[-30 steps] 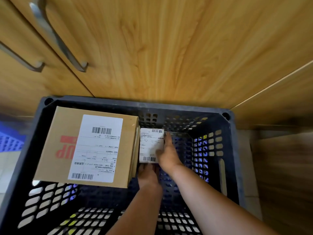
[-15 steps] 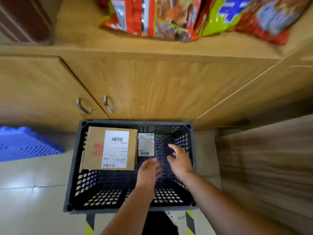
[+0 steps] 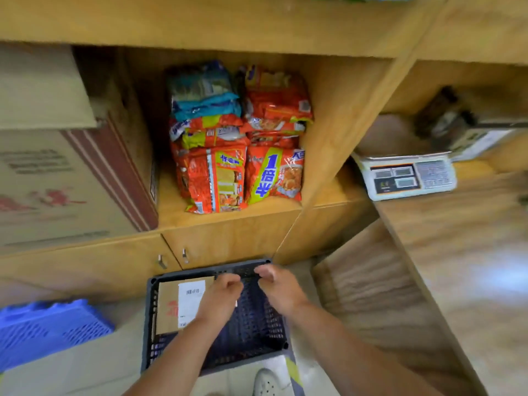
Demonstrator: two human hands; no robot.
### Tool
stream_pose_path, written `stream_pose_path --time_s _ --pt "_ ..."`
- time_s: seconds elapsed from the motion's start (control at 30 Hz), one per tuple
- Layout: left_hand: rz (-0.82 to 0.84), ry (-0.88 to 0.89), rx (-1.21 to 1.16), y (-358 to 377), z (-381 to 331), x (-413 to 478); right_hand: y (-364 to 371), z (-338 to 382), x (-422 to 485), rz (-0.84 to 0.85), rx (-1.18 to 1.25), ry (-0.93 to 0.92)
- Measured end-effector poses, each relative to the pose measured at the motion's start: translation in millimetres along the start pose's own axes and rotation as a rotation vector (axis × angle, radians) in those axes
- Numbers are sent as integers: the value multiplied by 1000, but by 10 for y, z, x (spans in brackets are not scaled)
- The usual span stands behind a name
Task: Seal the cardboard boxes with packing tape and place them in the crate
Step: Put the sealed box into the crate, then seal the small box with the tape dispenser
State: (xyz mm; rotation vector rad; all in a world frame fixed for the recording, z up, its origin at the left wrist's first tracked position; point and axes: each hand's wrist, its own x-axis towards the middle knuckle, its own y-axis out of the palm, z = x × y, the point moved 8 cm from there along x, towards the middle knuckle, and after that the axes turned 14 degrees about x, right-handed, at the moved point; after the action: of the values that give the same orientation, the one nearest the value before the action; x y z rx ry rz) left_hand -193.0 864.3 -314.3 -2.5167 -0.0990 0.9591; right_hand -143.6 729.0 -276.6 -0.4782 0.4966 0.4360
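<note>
Though partly behind left hand [image 3: 221, 298], box [image 3: 168, 307] in crate [image 3: 147, 324].

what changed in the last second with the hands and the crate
The left hand and right hand let go of the small box, now hidden behind the left hand, and rose out of the crate, holding nothing. The large box stayed on the crate's left side.
</note>
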Motion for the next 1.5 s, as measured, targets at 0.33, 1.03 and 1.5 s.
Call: stream_pose_path --time_s 0.33,1.03,1.5 --pt "152 186 127 242 -791 -913 -675 135 -1321 -239 253 15" --pt "367 502 484 3966 -2517 -2854 -3574 -2233 -3874 -615 296 49" --pt "327 574 500 5608 -3309 -3172 -5266 -3347 -4554 -750 398 66"
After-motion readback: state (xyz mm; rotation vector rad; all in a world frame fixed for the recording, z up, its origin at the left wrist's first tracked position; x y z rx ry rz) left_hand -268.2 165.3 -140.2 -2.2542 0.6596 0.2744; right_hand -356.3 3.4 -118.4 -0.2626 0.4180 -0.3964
